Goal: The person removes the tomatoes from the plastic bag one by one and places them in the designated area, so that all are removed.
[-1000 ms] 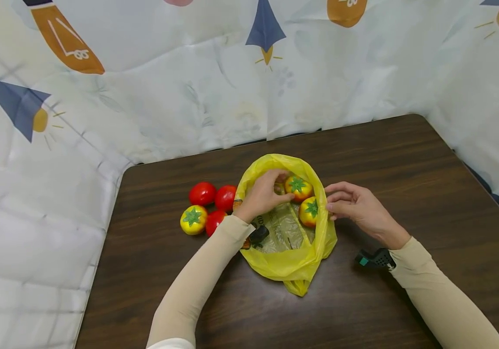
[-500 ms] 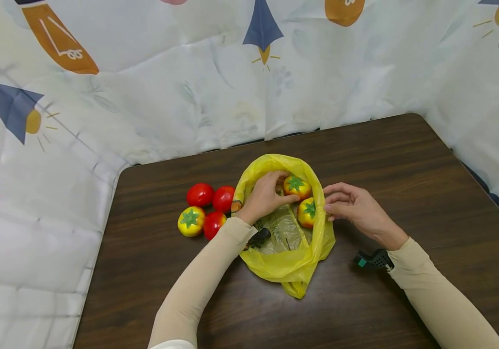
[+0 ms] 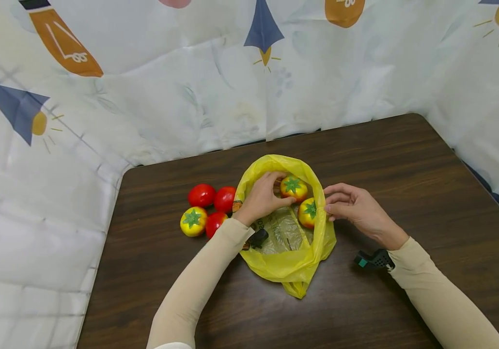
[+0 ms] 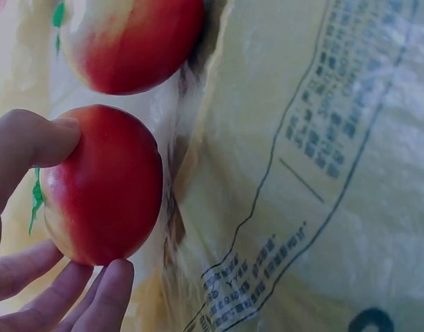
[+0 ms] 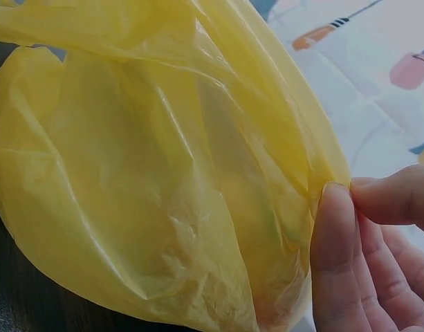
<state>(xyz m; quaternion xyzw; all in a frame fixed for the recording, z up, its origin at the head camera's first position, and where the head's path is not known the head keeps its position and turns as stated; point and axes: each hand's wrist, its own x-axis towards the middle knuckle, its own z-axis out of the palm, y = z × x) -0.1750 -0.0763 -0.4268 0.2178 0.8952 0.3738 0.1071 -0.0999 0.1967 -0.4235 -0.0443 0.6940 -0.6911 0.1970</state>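
Observation:
A yellow plastic bag (image 3: 290, 266) stands wide-mouthed on the table, its printed inner side showing. Inside it, my left hand (image 3: 261, 196) grips a red-and-yellow toy tomato (image 4: 108, 183) with a green leaf top, thumb on one side and fingertips on the other. A second toy tomato (image 3: 307, 213) lies beside that one against the bag's right wall; the left wrist view shows this other tomato (image 4: 139, 45) too. My right hand (image 3: 360, 211) pinches the bag's right rim between thumb and forefinger, and the right wrist view shows the bag wall (image 5: 122, 180) hanging from this pinch.
Left of the bag, several toy tomatoes sit in a cluster, among them a red one (image 3: 202, 195) and a yellow one (image 3: 193, 221) with its leaf top up. The dark wooden table (image 3: 406, 169) meets a patterned white curtain (image 3: 166, 106) behind and at the sides.
The gripped tomato has shifted slightly left inside the bag with my left hand. My right hand keeps its pinch on the rim, almost unmoved.

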